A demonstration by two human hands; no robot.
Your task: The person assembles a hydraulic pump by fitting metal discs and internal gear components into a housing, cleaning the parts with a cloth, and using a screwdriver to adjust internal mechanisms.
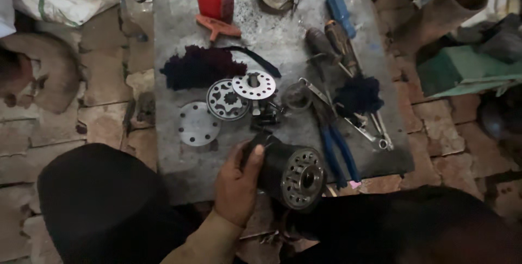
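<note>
Head view: a dark round metal housing [291,174] is held at the near edge of the bench [179,160], the left hand [236,185] with fingers wrapped on it. 3 round plates lie apart, not yet fitted. The right hand is not seen.

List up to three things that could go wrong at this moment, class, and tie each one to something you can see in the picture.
1. Only the left hand holds the dark metal cylinder, at the edge of the metal plate; it could slip and drop.
2. The small perforated discs and other loose parts lie close together; a knock might scatter them.
3. The blue-handled pliers lie beside the cylinder and could be bumped off.
</note>
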